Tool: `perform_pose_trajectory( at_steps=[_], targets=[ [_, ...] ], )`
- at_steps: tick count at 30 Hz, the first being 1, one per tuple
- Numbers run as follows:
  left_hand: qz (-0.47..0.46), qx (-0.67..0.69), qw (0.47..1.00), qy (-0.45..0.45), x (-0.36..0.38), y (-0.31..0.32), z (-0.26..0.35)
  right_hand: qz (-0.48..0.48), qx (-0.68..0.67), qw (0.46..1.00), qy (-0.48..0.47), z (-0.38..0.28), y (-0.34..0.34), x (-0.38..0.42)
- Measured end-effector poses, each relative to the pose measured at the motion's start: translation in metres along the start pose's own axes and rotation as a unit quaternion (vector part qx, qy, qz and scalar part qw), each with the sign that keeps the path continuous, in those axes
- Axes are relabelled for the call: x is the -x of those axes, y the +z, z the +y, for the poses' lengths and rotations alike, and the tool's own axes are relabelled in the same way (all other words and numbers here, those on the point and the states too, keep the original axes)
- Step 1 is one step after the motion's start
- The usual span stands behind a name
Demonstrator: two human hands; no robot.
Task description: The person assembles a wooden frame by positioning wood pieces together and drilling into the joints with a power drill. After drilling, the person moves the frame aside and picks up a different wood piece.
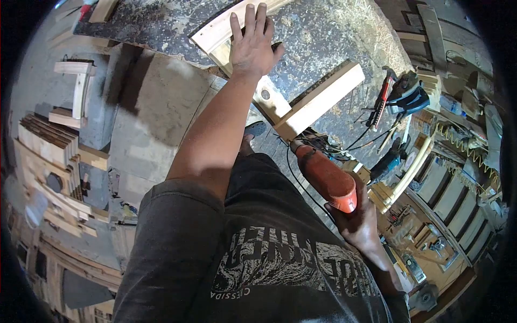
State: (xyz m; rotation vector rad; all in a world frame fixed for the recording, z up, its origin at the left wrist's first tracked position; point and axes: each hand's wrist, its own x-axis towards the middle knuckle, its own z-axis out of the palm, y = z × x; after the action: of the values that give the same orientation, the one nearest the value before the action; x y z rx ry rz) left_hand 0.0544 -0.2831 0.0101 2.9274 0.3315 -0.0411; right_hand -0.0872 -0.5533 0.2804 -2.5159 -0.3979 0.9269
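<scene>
Left hand [252, 46]: fingers spread flat, pressing down on the curved wooden piece [237, 40]; gripping nothing.
Right hand [360, 223]: fingers closed around the rear of the orange power drill [326, 177].
Curved wooden piece: lies on the dusty tabletop [323, 32], under the left palm.
Straight wooden bar [320, 99]: crosses the curved piece's lower end; drill tip just beside it.
Saw [406, 94]: right of the bar, apart.

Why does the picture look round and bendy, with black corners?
In the head view, a fisheye lens bends straight edges like the pale wooden plank and blackens the corners; the left hand is brightly lit, while the right hand holding the orange power drill is shadowed.
</scene>
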Motion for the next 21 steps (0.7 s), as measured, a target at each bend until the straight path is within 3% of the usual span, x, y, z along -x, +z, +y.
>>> perform_pose_trajectory(
  at_steps=[3, 21],
  targets=[
    [0.029, -0.074, 0.997, -0.002, 0.004, 0.009, 0.002, -0.004, -0.001, 1.0, 0.001, -0.003, -0.002, -0.001],
    [0.045, -0.05, 0.998, -0.001, 0.003, 0.017, -0.001, -0.015, 0.043, 0.999, 0.02, 0.003, 0.009, -0.006]
  ],
)
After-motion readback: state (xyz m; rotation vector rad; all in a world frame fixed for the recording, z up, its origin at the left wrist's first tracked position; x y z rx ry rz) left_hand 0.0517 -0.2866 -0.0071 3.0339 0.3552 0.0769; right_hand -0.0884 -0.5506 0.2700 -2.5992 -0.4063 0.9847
